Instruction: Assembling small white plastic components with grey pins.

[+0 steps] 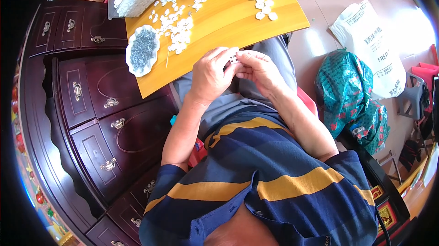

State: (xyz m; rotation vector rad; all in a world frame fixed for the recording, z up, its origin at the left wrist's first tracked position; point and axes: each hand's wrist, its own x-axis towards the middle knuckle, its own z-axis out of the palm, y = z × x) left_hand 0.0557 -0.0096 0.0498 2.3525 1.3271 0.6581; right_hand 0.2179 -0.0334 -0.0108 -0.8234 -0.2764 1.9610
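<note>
Two hands, the left hand (211, 74) and right hand (261, 68), pinch one small white holed piece (233, 58) above the grey trousers (217, 104), just off the desk (228, 17); a loosened pinch could drop it there. Its holed face seems upward; covering fingers hide its long axis.

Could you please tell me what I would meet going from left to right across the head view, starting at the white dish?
White dish, left hand, right hand, teal bag, grey stool.
</note>
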